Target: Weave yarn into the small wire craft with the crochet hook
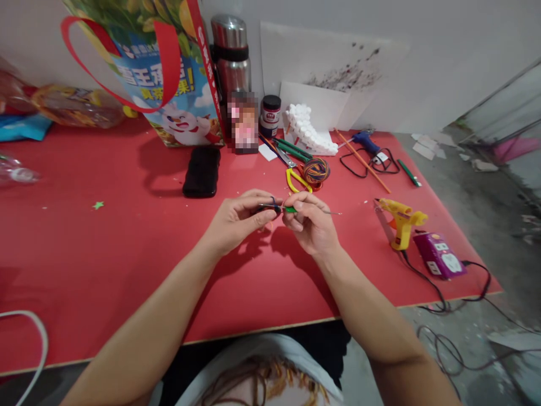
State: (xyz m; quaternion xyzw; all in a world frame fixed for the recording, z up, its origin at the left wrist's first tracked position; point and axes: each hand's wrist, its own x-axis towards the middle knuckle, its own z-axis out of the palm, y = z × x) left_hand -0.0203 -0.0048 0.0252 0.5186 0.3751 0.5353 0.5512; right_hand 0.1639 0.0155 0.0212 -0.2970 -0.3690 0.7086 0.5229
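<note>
Over the middle of the red table [127, 254], my two hands meet fingertip to fingertip. My left hand [239, 220] pinches a small dark piece, seemingly of yarn, with a dark loop standing up from it. In my right hand [311, 220] is a thin crochet hook [289, 210] with a green grip; one metal end points left into the dark piece, the other sticks out to the right. Fingers hide much of the small piece. Just beyond lie yellow-handled scissors [296, 181] and a ball of multicoloured yarn [316, 170].
At the right stand a yellow glue gun [401, 220] and a purple power box [439, 256] with cables. A blue glue gun [367, 142] lies farther back. Beyond my left hand are a black phone-like case [202, 172], a gift bag [186, 113] and a steel flask [232, 62].
</note>
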